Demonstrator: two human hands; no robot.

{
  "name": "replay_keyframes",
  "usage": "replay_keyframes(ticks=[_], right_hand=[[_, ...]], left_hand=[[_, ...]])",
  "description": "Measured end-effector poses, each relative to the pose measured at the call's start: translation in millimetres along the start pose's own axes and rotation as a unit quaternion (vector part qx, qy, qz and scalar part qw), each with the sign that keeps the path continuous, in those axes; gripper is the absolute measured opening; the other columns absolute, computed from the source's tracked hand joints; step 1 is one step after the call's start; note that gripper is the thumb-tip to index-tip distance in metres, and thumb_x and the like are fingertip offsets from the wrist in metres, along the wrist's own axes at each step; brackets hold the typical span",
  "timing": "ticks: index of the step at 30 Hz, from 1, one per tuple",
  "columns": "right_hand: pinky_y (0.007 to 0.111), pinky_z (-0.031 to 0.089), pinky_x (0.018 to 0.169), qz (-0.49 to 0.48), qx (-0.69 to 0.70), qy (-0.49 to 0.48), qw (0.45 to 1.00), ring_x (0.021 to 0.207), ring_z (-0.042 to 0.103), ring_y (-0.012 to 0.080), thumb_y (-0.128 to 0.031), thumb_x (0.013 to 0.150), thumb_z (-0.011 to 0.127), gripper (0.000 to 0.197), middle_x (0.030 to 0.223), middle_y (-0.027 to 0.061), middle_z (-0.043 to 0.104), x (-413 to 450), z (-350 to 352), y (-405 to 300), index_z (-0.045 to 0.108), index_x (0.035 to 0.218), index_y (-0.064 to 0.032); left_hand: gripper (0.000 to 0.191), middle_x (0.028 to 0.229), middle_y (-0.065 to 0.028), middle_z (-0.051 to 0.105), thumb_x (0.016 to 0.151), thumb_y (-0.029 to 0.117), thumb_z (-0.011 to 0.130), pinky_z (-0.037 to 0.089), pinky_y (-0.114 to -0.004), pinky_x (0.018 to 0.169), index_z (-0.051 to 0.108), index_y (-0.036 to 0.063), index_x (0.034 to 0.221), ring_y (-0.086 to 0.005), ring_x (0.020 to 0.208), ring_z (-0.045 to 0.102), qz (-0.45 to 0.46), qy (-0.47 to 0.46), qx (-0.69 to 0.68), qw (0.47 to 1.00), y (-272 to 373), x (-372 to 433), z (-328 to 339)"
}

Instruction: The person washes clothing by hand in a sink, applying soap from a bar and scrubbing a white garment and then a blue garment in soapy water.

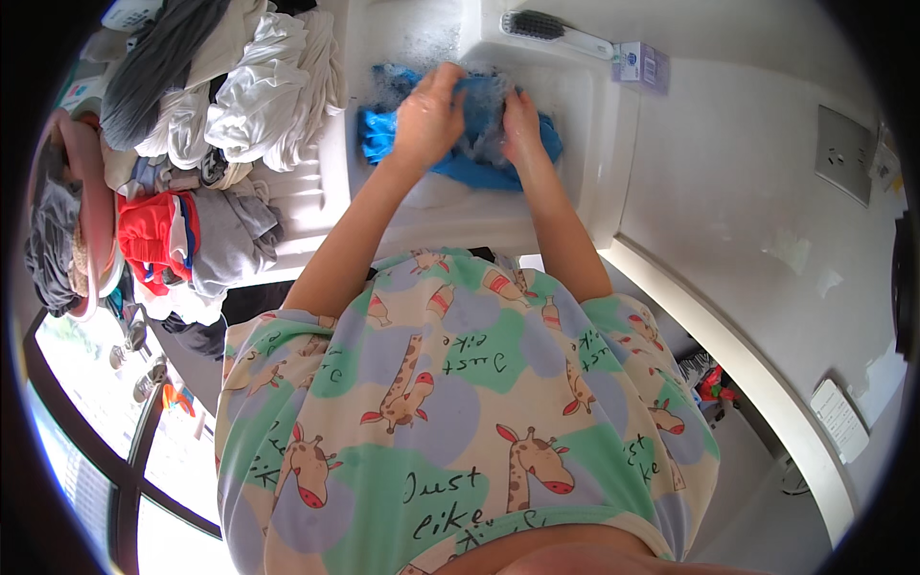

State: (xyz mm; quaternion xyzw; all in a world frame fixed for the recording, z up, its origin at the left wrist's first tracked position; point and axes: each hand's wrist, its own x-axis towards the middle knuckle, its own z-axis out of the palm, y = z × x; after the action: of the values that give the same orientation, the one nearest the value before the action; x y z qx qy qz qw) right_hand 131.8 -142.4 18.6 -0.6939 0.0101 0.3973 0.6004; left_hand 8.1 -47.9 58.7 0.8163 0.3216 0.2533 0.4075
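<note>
A wet blue cloth garment [478, 172], frothy with suds, lies bunched in the white laundry sink [589, 144]. My left hand [431, 115] grips it at the upper left, its fingers slightly blurred. On the other side, my right hand [521, 123] has hold of the cloth, thumb and fingers closed at its edge. Between the two hands stretches a foam-covered part of the fabric. Soapy water and bubbles surround the garment, so its lower folds are partly hidden.
A scrub brush [560, 32] rests on the sink's back ledge beside a boxed soap [640, 65]. White clothes [259, 86] and a red garment [154, 230] are heaped on the ribbed washboard side [305, 194]. A pink basket [90, 208] holds more laundry at far left.
</note>
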Motion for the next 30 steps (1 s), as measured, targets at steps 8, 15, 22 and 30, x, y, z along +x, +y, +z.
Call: replay_keyframes(ticks=[8,15,22,30], right_hand=[[0.033,0.048,0.079,0.063,0.424,-0.483,0.763,0.09,0.059,0.0184,-0.041,0.1,0.048,0.029,0.089,0.0027,0.059,22.9,-5.0,-13.3,0.056,0.101,-0.0129],[0.041,0.049,0.082,0.118,0.243,-0.063,0.961,0.096,0.062,0.023,-0.041,0.095,0.056,0.042,0.114,0.0069,0.063,-40.6,30.4,-44.7,0.058,0.12,-0.0077],[0.031,0.042,0.057,0.081,0.369,-0.278,0.883,0.058,0.046,0.0115,-0.048,0.095,0.055,0.036,0.062,-0.0033,0.047,-15.1,-5.8,-33.3,0.052,0.082,-0.0149],[0.03,0.052,0.075,0.147,0.174,-0.147,0.963,0.082,0.062,0.014,-0.038,0.096,0.058,0.032,0.093,0.0044,0.065,-63.8,7.2,-81.6,0.061,0.102,-0.0067]], left_hand=[[0.016,0.071,-0.0109,0.064,0.084,0.025,0.069,0.052,-0.038,0.059,0.061,0.0113,0.087,-0.0321,0.069,0.065,0.175,-0.033,0.018,0.984,88.5,0.6,14.0],[0.041,0.076,-0.016,0.068,0.092,0.045,0.054,0.053,-0.046,0.065,0.07,0.01,0.08,-0.0388,0.07,0.065,-0.054,0.001,0.092,0.994,13.9,49.2,9.8],[0.033,0.068,-0.0147,0.065,0.09,0.036,0.06,0.053,-0.043,0.059,0.065,0.0093,0.071,-0.0369,0.065,0.064,0.169,0.015,0.011,0.985,89.8,-10.0,12.9],[0.04,0.068,-0.0161,0.064,0.093,0.045,0.056,0.052,-0.041,0.063,0.068,0.0083,0.081,-0.0337,0.069,0.065,0.016,-0.008,0.067,0.998,11.5,37.1,-6.8]])
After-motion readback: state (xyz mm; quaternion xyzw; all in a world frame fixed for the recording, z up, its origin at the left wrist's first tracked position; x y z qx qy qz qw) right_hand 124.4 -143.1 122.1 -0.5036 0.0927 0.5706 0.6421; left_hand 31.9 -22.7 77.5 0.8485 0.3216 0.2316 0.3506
